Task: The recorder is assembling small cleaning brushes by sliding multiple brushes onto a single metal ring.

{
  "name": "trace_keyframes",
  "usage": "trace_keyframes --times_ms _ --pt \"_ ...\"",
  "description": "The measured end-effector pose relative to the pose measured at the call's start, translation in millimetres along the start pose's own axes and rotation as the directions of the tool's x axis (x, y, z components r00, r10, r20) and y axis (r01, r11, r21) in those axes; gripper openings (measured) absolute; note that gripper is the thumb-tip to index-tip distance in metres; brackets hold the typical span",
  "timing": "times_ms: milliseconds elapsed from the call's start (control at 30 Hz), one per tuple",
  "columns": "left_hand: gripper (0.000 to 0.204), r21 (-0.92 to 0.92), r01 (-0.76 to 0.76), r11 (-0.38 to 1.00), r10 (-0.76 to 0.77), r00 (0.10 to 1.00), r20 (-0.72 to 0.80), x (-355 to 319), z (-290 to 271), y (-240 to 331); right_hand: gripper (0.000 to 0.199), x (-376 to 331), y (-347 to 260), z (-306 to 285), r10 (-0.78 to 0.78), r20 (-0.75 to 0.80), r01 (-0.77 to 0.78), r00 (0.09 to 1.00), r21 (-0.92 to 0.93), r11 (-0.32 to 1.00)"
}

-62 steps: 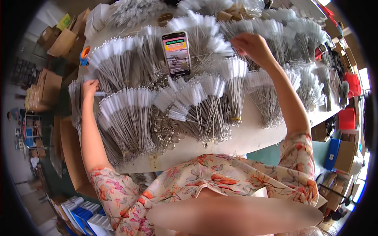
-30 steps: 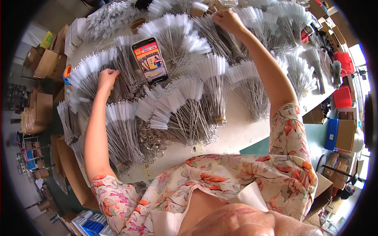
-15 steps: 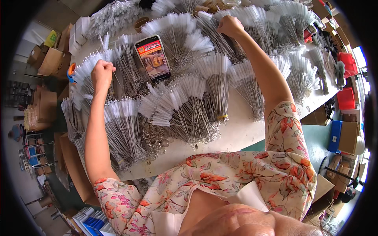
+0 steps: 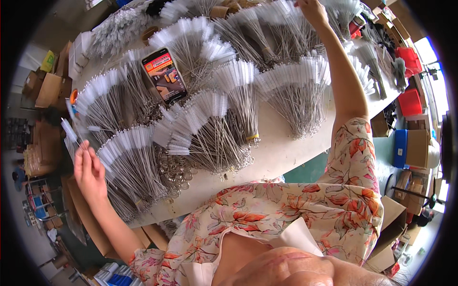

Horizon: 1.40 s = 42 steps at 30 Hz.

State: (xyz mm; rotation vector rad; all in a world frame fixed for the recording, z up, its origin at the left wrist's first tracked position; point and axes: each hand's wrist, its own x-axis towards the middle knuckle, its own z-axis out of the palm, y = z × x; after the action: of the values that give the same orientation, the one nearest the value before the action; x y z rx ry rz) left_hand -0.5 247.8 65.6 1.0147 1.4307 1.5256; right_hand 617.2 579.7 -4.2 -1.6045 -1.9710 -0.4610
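Note:
My left hand [image 4: 89,174], at the table's left edge, pinches the thin wire stem of a tube brush [image 4: 69,129]. Its white bristle head points up and to the left. My right hand [image 4: 314,13] reaches to the far side among white bristle heads. Its fingers are drawn together close to the picture's upper edge, and what they hold, if anything, cannot be made out. Bundles of the same wire-stemmed brushes [image 4: 205,128] lie fanned over the table, their looped ends toward me. A taller bundle [image 4: 244,97] is tied with a yellow band.
A phone [image 4: 164,75] with a lit screen leans among the bundles. Metal rings [image 4: 177,171] are heaped near the front edge of the pale table [image 4: 281,157]. Cardboard boxes [image 4: 52,88] stand at the left; red bins [image 4: 409,101] and a blue bin [image 4: 400,148] are at the right.
My left hand has come nearer and further left, with the brush now held out past the bundles. My right hand has moved further right and away from me.

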Motion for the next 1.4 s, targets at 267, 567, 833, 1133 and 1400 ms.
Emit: trace_keyframes --times_ms 267,567,833,1133,1400 --pt "0.026 -0.145 0.215 0.966 -0.219 0.975 -0.017 -72 -23 -44 0.033 -43 -17 -3 0.326 0.351 -0.342 0.878 -0.018 0.940" --pt "0.022 -0.288 0.032 0.957 -0.031 0.999 0.006 -92 4 -58 0.028 -9 -16 -93 0.329 -0.271 -0.163 0.905 0.493 0.855" --pt "0.028 0.021 -0.389 0.921 0.375 0.901 0.215 -108 115 -51 0.033 -151 -340 -151 -0.395 0.200 -0.355 0.896 0.858 -0.371" --pt "0.017 0.317 -0.799 0.512 0.831 0.554 0.055 -121 87 -46 0.030 -212 -397 -162 -0.308 0.180 -0.179 0.934 0.983 0.032" --pt "0.039 0.390 -0.859 0.332 0.797 0.477 0.371 -140 94 -87 0.019 -234 -428 -145 -0.323 0.692 -0.600 0.645 0.197 -0.775"
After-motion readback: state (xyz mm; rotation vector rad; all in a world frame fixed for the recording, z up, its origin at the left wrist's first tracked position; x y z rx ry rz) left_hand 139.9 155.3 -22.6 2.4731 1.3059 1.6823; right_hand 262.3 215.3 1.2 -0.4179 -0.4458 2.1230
